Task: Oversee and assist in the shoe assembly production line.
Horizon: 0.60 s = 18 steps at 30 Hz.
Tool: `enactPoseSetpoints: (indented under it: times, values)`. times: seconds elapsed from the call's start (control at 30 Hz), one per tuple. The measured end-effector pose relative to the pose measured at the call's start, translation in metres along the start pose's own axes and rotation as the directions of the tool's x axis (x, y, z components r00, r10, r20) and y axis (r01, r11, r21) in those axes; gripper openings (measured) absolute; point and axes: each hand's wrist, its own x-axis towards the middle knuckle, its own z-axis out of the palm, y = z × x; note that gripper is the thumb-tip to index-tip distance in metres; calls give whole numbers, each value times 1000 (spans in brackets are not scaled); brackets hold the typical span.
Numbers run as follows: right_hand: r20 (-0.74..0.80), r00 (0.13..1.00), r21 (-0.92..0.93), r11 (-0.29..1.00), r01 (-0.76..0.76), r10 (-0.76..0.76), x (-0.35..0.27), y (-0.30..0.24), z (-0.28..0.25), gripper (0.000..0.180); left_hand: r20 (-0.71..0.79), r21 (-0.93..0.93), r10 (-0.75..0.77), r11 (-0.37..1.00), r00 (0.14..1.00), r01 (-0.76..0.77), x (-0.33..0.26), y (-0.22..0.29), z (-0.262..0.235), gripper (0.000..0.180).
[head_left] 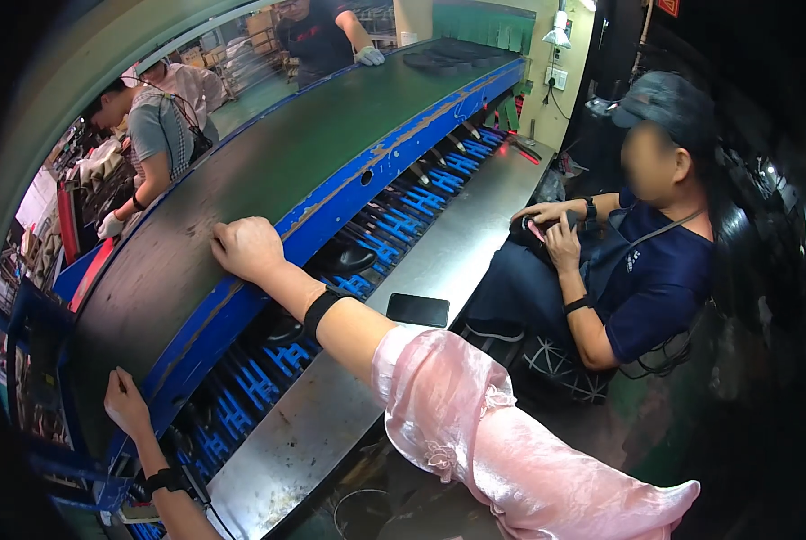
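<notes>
My right hand is closed in a loose fist and rests on the dark green conveyor belt close to its blue edge. A pink satin sleeve covers that upper arm, and a black band circles the forearm. Lower left, my left hand hovers over the near end of the belt, fingers curled together. Nothing shows in either hand. Below the belt edge, black shoes sit among blue rack holders, partly hidden by my right forearm. A dark phone lies on the metal ledge beside that forearm.
A seated co-worker at the right holds a small dark item. Across the belt, one person works at the left and another rests a gloved hand on it. Dark flat pieces lie at the far end. A lamp hangs there.
</notes>
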Motion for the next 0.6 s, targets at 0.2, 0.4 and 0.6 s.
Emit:
enactPoseSetpoints:
  times: [0.2,0.4,0.6]
  values:
    - [22,1000,-10,1000,-20,20,-1,-4,-2,21,3,7,-28,1000,1000,28,0,6,-3,30]
    - [29,1000,-15,1000,-6,6,1,-1,-3,22,-31,-13,-7,1000,999,7,0,9,-1,29]
    - [20,1000,-2,1000,-1,1,0,-3,-4,22,-29,21,-6,1000,1000,6,-2,5,0,28]
